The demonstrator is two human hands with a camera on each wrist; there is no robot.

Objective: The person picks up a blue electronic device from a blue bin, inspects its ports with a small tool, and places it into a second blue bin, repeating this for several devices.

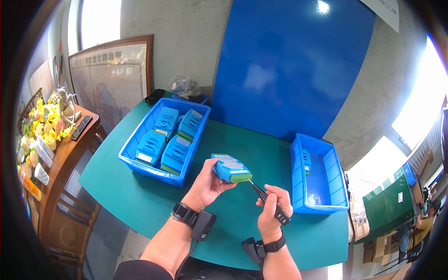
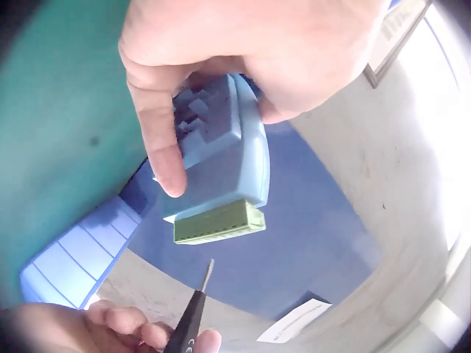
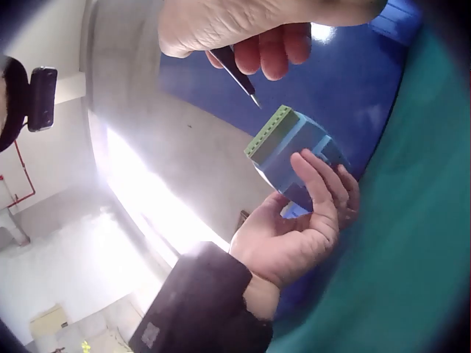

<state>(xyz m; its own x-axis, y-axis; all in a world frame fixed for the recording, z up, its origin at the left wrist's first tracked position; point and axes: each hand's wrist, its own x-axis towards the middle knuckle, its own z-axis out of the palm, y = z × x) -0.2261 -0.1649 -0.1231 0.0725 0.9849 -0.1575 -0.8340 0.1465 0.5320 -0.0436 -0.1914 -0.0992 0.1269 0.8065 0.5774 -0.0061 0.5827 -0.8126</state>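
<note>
My left hand grips a blue module with a white-labelled top, holding it above the table. A green terminal block runs along the module's near end, facing the other hand. In my right hand is a screwdriver with a black handle, its thin metal shaft pointing at the terminal block. Seen from the left wrist, a small gap separates the screwdriver's tip from the block. The right wrist view shows the left fingers wrapped along the module's side.
A blue bin on the left of the green table holds several similar modules. Another blue bin at the right has a module at its far left side. A blue panel stands behind the table. Left is a wooden table with flowers.
</note>
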